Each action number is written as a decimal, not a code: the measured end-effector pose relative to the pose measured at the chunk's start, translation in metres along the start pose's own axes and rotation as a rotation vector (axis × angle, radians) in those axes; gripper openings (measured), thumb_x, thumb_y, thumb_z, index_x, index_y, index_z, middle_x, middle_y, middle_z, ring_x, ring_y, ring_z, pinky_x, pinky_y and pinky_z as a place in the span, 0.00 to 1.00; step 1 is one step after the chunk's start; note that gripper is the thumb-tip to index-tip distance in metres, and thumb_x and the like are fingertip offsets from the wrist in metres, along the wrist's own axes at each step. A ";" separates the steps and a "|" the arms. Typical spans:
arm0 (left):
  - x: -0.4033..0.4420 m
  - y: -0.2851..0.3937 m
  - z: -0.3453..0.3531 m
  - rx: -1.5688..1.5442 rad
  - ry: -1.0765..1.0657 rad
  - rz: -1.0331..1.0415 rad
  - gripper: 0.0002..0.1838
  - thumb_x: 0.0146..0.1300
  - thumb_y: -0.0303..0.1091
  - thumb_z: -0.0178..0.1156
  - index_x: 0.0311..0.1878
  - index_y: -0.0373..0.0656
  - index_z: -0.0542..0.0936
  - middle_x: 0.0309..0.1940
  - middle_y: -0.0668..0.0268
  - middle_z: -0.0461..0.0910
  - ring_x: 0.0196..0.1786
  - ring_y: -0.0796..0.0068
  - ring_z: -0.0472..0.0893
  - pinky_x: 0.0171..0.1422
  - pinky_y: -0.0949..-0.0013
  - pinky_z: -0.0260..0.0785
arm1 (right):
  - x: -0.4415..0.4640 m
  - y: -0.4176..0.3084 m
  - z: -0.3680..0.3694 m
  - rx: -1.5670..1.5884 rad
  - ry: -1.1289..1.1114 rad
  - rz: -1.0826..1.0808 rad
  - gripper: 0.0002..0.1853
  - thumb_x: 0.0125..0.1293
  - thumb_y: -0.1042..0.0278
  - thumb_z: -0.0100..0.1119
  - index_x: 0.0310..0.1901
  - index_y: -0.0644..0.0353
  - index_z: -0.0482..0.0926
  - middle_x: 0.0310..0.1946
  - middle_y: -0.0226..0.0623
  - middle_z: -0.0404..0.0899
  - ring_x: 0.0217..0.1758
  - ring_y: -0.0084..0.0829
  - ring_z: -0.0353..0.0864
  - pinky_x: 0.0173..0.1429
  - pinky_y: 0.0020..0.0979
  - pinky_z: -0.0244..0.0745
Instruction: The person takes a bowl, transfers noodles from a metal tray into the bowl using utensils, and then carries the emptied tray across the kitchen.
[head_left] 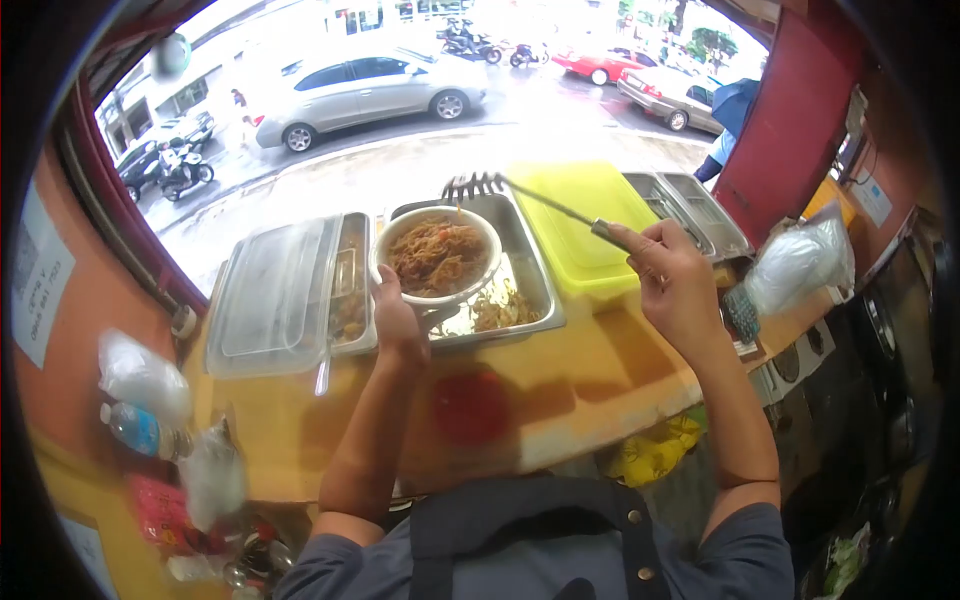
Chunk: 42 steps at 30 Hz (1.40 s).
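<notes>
Noodles (437,250) fill the white bowl (494,252) that I have in the left grip (400,318), above the far part of a metal tray (548,300). That grip is curled round the bowl's near left side, thumb up by the rim, the other fingers mostly hidden under it; from my feed I cannot tell whether the bowl touches the tray. Loose noodles (508,312) lie on the tray's shiny floor, toward the right.

My right grip (678,283) is closed on the handle of a pronged server (552,203), which slants up and left so that its prongs sit by the bowl's far rim. I cannot make out whether they touch it.

On the orange desk (590,395), a yellow lid (580,225) lies just right of the tray. Left of it, a clear lid (270,300) partly covers another pan (348,290) of food. Beyond the desk, a silver car (370,95) stands on the street.
</notes>
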<state>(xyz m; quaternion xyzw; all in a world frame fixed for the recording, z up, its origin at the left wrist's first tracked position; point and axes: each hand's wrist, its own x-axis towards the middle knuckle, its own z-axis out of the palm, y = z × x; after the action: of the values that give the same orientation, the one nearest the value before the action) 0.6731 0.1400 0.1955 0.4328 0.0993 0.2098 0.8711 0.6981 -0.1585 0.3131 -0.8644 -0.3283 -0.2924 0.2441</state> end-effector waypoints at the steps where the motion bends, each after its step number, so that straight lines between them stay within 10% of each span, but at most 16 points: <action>1: -0.001 0.000 -0.003 -0.021 -0.022 0.005 0.32 0.80 0.55 0.30 0.71 0.39 0.62 0.60 0.50 0.75 0.57 0.55 0.82 0.49 0.54 0.84 | -0.004 -0.001 0.001 0.069 0.025 0.053 0.27 0.58 0.80 0.60 0.59 0.44 0.83 0.34 0.35 0.76 0.33 0.34 0.80 0.38 0.34 0.75; 7: -0.027 0.017 -0.014 -0.061 -0.091 -0.057 0.32 0.80 0.55 0.31 0.70 0.37 0.63 0.60 0.51 0.76 0.57 0.55 0.82 0.54 0.53 0.83 | -0.031 0.011 0.022 0.191 -0.100 0.423 0.21 0.63 0.73 0.58 0.59 0.54 0.81 0.36 0.44 0.78 0.39 0.43 0.80 0.44 0.41 0.74; 9: -0.037 0.018 -0.018 -0.152 -0.106 -0.019 0.30 0.81 0.52 0.34 0.68 0.34 0.65 0.58 0.53 0.77 0.56 0.58 0.82 0.55 0.58 0.83 | -0.038 0.000 0.031 0.052 -0.147 0.355 0.18 0.65 0.71 0.57 0.57 0.55 0.82 0.36 0.44 0.78 0.39 0.42 0.80 0.44 0.39 0.75; 15: -0.076 0.034 -0.015 0.824 -0.184 0.554 0.22 0.79 0.37 0.47 0.67 0.31 0.67 0.56 0.56 0.78 0.56 0.69 0.80 0.60 0.66 0.76 | -0.059 -0.007 0.094 -0.142 -0.216 0.015 0.13 0.64 0.72 0.56 0.48 0.51 0.84 0.37 0.41 0.79 0.43 0.44 0.82 0.44 0.43 0.78; 18: -0.089 0.030 0.005 0.682 -0.215 0.487 0.21 0.76 0.31 0.52 0.67 0.31 0.67 0.57 0.56 0.77 0.55 0.69 0.80 0.61 0.67 0.76 | -0.067 0.001 0.101 -0.123 -0.266 -0.011 0.10 0.64 0.69 0.60 0.46 0.54 0.84 0.38 0.40 0.80 0.48 0.43 0.81 0.46 0.42 0.79; 23: -0.113 0.005 0.045 0.864 -0.274 0.546 0.23 0.74 0.30 0.56 0.67 0.30 0.68 0.57 0.56 0.77 0.57 0.69 0.78 0.63 0.67 0.73 | -0.095 0.018 0.064 0.178 0.204 -0.012 0.09 0.65 0.65 0.63 0.44 0.57 0.82 0.43 0.43 0.81 0.46 0.42 0.82 0.48 0.39 0.79; 27: -0.146 -0.020 0.116 0.072 -0.352 -0.124 0.23 0.79 0.36 0.47 0.70 0.32 0.65 0.61 0.55 0.74 0.61 0.66 0.76 0.65 0.65 0.71 | -0.155 0.051 0.010 0.819 0.096 0.617 0.22 0.73 0.48 0.54 0.58 0.55 0.73 0.46 0.42 0.79 0.41 0.37 0.83 0.46 0.37 0.81; 32: -0.160 -0.098 0.162 0.790 -0.745 0.265 0.27 0.79 0.42 0.46 0.73 0.35 0.62 0.67 0.54 0.69 0.67 0.64 0.71 0.68 0.61 0.69 | -0.239 0.051 -0.067 1.513 0.038 0.817 0.37 0.75 0.34 0.41 0.74 0.52 0.56 0.54 0.42 0.75 0.43 0.32 0.84 0.43 0.34 0.84; 33: -0.171 -0.109 0.183 0.174 -0.656 -0.294 0.30 0.79 0.50 0.44 0.73 0.37 0.63 0.67 0.54 0.69 0.68 0.64 0.70 0.71 0.61 0.65 | -0.257 0.057 -0.072 1.580 0.053 0.889 0.36 0.76 0.39 0.46 0.75 0.53 0.55 0.59 0.45 0.71 0.45 0.35 0.86 0.44 0.35 0.85; 35: -0.175 -0.140 0.202 0.158 -0.675 -0.434 0.29 0.78 0.49 0.47 0.73 0.38 0.64 0.65 0.55 0.71 0.66 0.62 0.72 0.69 0.60 0.67 | -0.279 0.060 -0.090 1.428 0.135 0.963 0.34 0.76 0.42 0.47 0.74 0.55 0.57 0.59 0.45 0.73 0.44 0.36 0.86 0.44 0.35 0.85; 42: -0.161 -0.239 0.222 0.590 -0.864 -0.387 0.28 0.78 0.52 0.44 0.66 0.37 0.70 0.55 0.56 0.78 0.55 0.65 0.80 0.56 0.63 0.75 | -0.314 0.102 -0.086 1.279 0.367 1.269 0.22 0.78 0.58 0.45 0.59 0.71 0.71 0.46 0.50 0.83 0.44 0.41 0.87 0.48 0.39 0.86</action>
<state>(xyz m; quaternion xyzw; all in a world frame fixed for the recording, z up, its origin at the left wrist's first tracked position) 0.6750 -0.2189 0.1385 0.6790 -0.1345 -0.1869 0.6971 0.5482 -0.4121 0.1414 -0.5228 0.1525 0.0011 0.8387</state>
